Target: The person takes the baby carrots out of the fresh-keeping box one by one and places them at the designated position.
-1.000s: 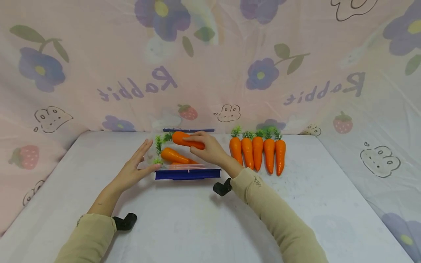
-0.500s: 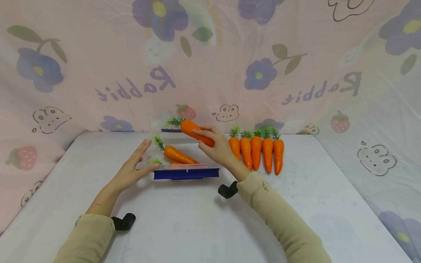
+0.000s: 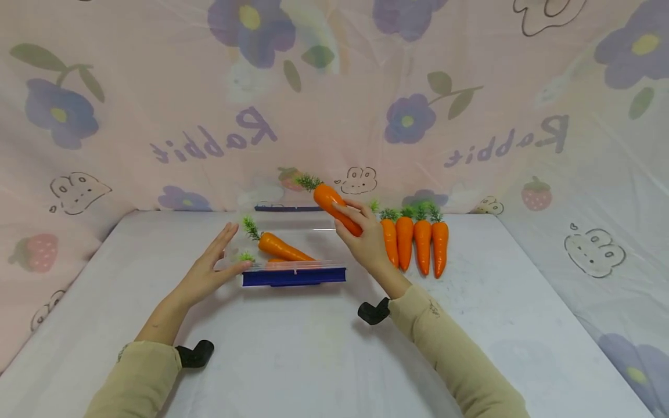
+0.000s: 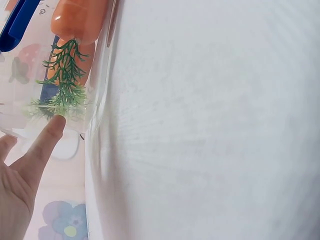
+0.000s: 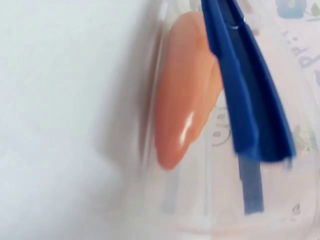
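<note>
A clear plastic box with blue clip flaps stands on the table, left of centre. My left hand has its fingers straight against the box's left end; in the left wrist view a fingertip meets the plastic beside green carrot leaves. My right hand pinches an orange toy carrot above the box's right rear, leaves pointing up and left. Inside the box lies a tilted carrot, with another partly hidden below it. The right wrist view shows a carrot through the wall; the right hand is outside that view.
Several carrots lie side by side on the white table, right of the box, leaves toward the back. My right hand covers part of that row. A patterned cloth rises behind the table.
My right hand has lifted the carrot up out of the box and moved right with it. The left hand has stayed at the box's left end.
</note>
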`<state>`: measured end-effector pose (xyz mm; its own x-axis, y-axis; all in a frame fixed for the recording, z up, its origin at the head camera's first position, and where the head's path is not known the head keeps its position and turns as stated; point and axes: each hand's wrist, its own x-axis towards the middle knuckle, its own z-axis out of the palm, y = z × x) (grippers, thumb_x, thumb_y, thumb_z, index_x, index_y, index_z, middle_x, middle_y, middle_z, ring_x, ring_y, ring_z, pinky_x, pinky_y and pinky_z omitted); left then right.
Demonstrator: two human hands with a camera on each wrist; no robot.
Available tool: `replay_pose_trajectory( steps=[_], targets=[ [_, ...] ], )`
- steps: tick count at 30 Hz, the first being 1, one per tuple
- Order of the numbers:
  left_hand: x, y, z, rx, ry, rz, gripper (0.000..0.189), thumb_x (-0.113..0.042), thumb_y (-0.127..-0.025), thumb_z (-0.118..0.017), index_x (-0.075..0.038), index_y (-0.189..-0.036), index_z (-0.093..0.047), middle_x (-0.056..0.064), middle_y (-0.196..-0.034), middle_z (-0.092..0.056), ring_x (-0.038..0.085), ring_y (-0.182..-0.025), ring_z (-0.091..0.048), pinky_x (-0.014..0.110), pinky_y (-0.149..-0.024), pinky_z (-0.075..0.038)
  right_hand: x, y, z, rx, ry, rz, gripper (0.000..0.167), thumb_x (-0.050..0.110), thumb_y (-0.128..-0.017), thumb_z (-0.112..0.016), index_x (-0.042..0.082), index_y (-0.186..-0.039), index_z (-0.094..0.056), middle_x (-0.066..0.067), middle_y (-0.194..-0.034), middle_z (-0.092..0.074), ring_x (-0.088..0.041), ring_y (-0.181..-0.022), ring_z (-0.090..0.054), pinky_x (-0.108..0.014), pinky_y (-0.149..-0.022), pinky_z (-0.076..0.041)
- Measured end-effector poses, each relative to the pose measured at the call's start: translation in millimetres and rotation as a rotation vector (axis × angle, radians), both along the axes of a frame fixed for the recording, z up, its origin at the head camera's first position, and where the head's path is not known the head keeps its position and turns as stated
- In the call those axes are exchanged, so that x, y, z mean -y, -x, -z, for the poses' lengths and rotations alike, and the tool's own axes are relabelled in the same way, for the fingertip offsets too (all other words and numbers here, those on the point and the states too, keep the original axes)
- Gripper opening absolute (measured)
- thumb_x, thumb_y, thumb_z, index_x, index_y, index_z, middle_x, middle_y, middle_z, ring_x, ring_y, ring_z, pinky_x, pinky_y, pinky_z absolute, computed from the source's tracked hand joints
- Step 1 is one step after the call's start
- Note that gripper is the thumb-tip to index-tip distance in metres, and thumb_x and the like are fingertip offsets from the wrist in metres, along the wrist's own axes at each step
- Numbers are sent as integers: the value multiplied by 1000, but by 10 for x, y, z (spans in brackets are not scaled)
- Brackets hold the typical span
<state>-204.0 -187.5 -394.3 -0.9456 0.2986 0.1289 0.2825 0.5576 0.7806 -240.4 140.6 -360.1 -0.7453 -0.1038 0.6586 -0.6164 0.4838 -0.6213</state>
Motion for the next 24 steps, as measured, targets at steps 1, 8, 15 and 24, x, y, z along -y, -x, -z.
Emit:
replay_pose_trajectory(
  steps=[1, 8, 15, 24],
  targets=[
    [0, 0, 1, 0, 1, -1, 84, -37, -92, -63, -35, -154, -7, 6, -163, 2, 52, -137, -26, 68, -103, -31, -25, -3, 8, -2, 14, 12, 31, 11, -89, -67, 9, -120, -69, -12, -129, -58, -30, -115, -58, -42, -93, -53],
    [0, 2, -3, 3, 11, 1, 83, -37, -93, -62, -35, -155, -6, 5, -163, 3, 53, -137, -26, 69, -103, -30, -226, -2, 84, -45, 67, 117, 32, 10, -88, -69, 9, -119, -69, -16, -129, -58, -31, -122, -53, -44, -99, -48],
    [0, 7, -5, 4, 7, 7, 83, -37, -93, -62, -38, -154, -6, 6, -163, 3, 54, -136, -26, 71, -101, -29, -409, -7, 168, -34, 77, 188, 31, 11, -89, -68, 12, -120, -69, -11, -130, -57, -29, -117, -55, -43, -94, -51],
    [6, 4, -13, 5, 2, 12, 83, -36, -93, -62, -38, -154, -6, 7, -163, 3, 54, -136, -26, 72, -101, -29, -653, -63, 225, -11, 94, 279, 30, 12, -90, -66, 9, -120, -69, -15, -130, -55, -32, -120, -52, -45, -95, -49]
  ],
)
